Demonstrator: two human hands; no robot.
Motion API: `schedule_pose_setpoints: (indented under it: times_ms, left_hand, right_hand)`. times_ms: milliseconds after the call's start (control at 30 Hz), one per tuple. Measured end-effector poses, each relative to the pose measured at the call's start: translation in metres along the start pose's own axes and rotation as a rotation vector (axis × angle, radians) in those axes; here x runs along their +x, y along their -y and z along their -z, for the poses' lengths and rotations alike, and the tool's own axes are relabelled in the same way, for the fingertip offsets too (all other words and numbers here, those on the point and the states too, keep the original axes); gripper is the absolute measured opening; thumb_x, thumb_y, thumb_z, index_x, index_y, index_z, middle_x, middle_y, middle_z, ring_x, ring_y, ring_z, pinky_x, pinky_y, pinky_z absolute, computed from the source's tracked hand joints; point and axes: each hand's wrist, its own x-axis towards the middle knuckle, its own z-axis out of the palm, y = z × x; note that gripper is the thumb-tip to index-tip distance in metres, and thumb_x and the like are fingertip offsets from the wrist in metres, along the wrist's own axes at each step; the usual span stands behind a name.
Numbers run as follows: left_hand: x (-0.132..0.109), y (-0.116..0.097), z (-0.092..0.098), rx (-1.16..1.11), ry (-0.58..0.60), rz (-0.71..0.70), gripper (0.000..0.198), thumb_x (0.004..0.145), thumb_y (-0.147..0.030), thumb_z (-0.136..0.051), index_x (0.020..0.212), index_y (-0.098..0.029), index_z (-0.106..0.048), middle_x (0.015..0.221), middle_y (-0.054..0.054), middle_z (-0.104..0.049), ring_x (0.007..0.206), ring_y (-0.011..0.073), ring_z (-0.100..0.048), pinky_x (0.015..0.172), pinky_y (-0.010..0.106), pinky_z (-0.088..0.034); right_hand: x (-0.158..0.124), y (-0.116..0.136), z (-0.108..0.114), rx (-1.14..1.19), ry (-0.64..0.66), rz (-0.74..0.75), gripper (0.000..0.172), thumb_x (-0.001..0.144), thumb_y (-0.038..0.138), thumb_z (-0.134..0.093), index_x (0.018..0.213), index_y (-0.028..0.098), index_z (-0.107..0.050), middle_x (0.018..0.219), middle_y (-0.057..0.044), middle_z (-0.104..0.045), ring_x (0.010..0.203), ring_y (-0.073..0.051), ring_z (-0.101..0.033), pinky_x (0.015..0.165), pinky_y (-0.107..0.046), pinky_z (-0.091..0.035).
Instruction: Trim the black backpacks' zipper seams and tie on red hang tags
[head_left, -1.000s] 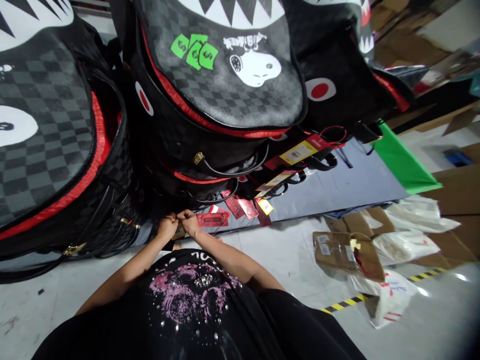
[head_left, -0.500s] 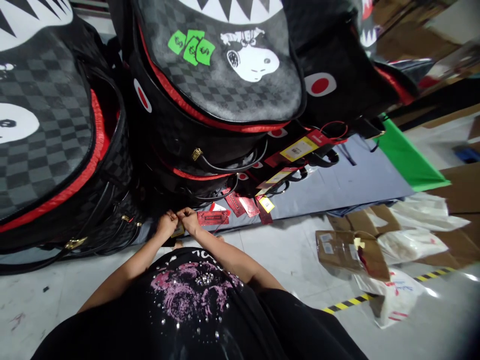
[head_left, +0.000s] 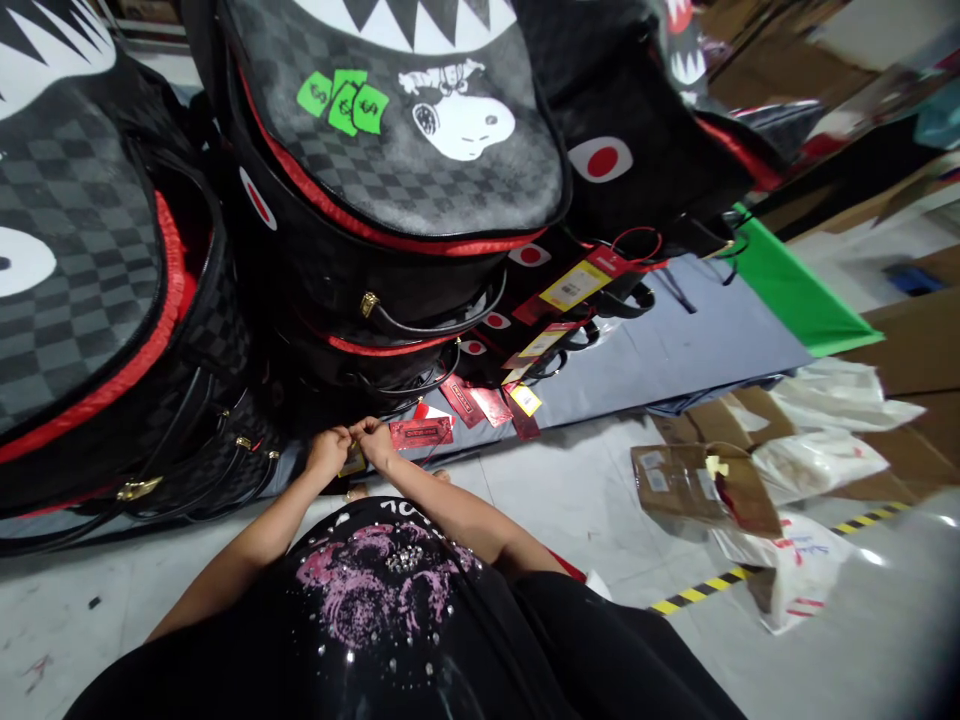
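My left hand [head_left: 328, 452] and my right hand [head_left: 373, 440] meet at the table edge in front of the bags, fingertips pinched together. What they pinch is too small to make out. Just below them, partly covered, shows a yellow-marked tag [head_left: 353, 462]. A red hang tag [head_left: 421, 432] lies right beside my right hand, with more red tags [head_left: 461, 400] past it. Above my hands are stacked black checkered backpacks [head_left: 420, 190] with red trim, white teeth and a cartoon dog print. Another such backpack [head_left: 82, 210] stands to the left.
The bags rest on a grey-covered table [head_left: 675, 340] with a green panel [head_left: 802, 290] at its right end. A clear-wrapped cardboard piece [head_left: 675, 490] and white plastic bags [head_left: 817, 460] lie on the floor. Yellow-black tape [head_left: 705, 590] marks the floor.
The view has shifted, so the bags appear a little further left. Both hands stay pinched together in nearly the same place by the tags.
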Motion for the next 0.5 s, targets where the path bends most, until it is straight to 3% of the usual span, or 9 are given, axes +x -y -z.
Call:
schedule_pose_setpoints:
  times_ms: [200,500]
  left_hand:
    - [0.0002,0.0039,-0.0005,0.038,-0.024,-0.034,0.016,0.087,-0.016,-0.055,0.087,-0.017,-0.071,0.084,0.004,-0.074,0.083,0.0155,-0.07,0.072,0.021,-0.047]
    - [-0.0017,-0.0024,0.0029,0.101,-0.012,-0.064,0.019,0.089,-0.018,-0.051,0.09,-0.021,-0.07,0.088,0.003,-0.075,0.084,0.0155,-0.07,0.071,0.02,-0.044]
  right_hand:
    - [-0.0025,0.0035,0.0004,-0.004,-0.006,-0.023,0.019,0.093,0.032,-0.062,0.091,0.013,-0.063,0.083,0.001,-0.063,0.069,-0.01,-0.061,0.064,-0.026,-0.054]
    - [-0.0019,0.0081,0.0052,-0.006,0.0,-0.068,0.02,0.093,0.033,-0.062,0.095,0.013,-0.063,0.088,-0.001,-0.065,0.074,-0.012,-0.063,0.067,-0.028,-0.055]
